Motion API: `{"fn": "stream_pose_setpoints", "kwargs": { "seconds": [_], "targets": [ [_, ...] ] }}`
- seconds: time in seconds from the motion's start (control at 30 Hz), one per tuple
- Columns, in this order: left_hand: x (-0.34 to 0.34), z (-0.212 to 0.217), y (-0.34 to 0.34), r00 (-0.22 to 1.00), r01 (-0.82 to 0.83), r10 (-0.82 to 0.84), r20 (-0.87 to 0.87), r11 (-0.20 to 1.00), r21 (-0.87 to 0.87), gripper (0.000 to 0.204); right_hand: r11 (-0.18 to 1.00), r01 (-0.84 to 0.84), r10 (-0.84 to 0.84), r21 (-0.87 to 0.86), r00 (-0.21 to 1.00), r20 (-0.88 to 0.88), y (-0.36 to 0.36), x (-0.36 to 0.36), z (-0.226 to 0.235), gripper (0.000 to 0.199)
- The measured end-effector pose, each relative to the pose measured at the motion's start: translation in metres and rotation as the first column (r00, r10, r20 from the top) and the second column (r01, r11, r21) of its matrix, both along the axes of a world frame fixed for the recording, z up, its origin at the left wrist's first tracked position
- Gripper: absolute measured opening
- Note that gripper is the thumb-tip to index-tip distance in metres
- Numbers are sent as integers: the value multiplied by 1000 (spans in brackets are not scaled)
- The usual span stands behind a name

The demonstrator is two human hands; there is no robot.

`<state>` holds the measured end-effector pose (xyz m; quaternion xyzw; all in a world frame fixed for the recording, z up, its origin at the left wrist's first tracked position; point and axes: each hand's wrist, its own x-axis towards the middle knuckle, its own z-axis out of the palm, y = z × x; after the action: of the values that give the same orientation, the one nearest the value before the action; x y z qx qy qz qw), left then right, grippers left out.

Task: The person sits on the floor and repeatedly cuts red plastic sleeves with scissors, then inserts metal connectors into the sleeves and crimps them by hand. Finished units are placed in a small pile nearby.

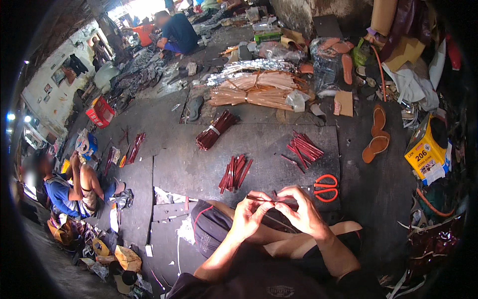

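Above my crossed legs, my left hand [252,212] and my right hand [300,209] meet, fingertips close together. Between them they pinch a thin dark red strip [261,199], whose far end my right fingers partly hide. On the dark board [199,172] ahead lie a loose pile of dark red strips [235,174], another loose pile [304,149] to its right, and a tied bundle of the same strips [215,130] farther off. Scissors with orange handles [326,188] rest just right of my right hand.
A pair of brown sandals [376,139] lies to the right, near a yellow box [428,149]. Bundles of tan strips [254,92] stand at the back. A person in blue [64,192] sits at the left, and others sit farther back. Scraps [124,259] litter the lower left.
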<state>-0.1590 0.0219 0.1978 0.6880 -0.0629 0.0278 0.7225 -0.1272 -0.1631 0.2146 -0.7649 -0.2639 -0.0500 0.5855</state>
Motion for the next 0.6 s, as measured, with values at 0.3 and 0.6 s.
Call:
{"fn": "stream_pose_setpoints", "kwargs": {
  "seconds": [0.3, 0.6],
  "targets": [
    [12, -2, 3, 977, -25, -26, -210, 971, -236, 23, 976, 131, -99, -174, 979, 180, 2, -4, 1, 15],
    [-1, 11, 3, 990, -2, -23, -138, 984, -179, 26, 991, -60, 105, 119, 899, -425, -5, -6, -7, 18]
  ]
}}
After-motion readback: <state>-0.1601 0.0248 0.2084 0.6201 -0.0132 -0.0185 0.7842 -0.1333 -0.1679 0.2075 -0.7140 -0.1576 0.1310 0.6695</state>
